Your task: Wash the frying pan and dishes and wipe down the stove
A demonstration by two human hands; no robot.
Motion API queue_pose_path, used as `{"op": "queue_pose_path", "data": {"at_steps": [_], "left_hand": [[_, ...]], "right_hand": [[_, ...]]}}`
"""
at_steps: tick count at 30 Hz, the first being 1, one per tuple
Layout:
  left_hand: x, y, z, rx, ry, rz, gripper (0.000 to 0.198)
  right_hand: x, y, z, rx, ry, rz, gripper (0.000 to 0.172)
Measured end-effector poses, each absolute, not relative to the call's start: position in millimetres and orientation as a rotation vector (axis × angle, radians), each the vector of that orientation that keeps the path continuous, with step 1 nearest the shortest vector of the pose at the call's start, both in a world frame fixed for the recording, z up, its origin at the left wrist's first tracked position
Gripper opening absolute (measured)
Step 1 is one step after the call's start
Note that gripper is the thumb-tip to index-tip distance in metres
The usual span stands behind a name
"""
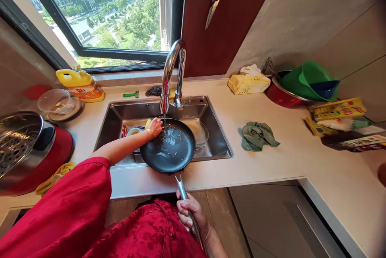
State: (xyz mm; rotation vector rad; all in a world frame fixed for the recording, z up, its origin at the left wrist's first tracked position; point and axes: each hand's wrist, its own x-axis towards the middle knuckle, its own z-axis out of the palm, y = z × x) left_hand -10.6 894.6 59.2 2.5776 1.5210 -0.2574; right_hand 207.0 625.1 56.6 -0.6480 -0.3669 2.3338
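Over the sink [218,145] | black frying pan [167,145] spans it, near edge past the rim above the bench [265,169] | right hand [189,213]: grip closed round handle [182,187] | left hand [155,127]: pressed on yellow sponge [148,122], far pan edge, just near the tap [170,73]

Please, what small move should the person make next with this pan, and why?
Probably the right hand should slide the black frying pan a little farther over the sink, because the pan's near edge sits above the countertop, where small drops lie. The left hand rests at the pan's far rim.
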Motion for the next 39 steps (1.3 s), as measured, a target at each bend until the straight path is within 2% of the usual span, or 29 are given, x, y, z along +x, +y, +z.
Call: {"op": "queue_pose_path", "data": {"at_steps": [3,7,9,11,15,21,26,32,39], "left_hand": [[-24.0,860.2,58.6,2.513,1.596,-0.473,0.019],[-27.7,835.2,65.0,2.342,1.454,-0.759,0.007],[-26.3,838.4,72.2,2.295,1.395,-0.771,0.003],[-23.4,850.1,77.9,2.33,1.434,-0.652,0.012],[-7.4,877.6,64.6,2.37,1.815,-0.259,0.033],[53.9,888.4,16.2,2.115,1.976,0.208,0.038],[99.2,876.0,14.1,1.942,1.712,0.417,0.036],[103.0,827.3,24.2,1.877,1.224,0.147,0.038],[17.3,788.8,46.2,1.95,0.96,-0.347,0.023]], "right_hand": [[205.0,627.2,55.3,-0.564,-0.338,2.321,0.024],[206.5,631.0,51.9,-0.526,-0.337,2.342,0.021],[208.6,632.4,51.4,-0.547,-0.344,2.365,0.02],[210.6,633.1,52.5,-0.584,-0.351,2.388,0.022],[212.1,634.8,58.9,-0.676,-0.36,2.408,0.028],[212.1,639.8,72.2,-0.889,-0.416,2.453,0.033],[214.0,642.5,76.3,-0.954,-0.414,2.49,0.035],[210.5,644.1,80.2,-0.969,-0.402,2.516,0.037],[207.7,641.9,91.2,-0.956,-0.304,2.467,0.033]]}}
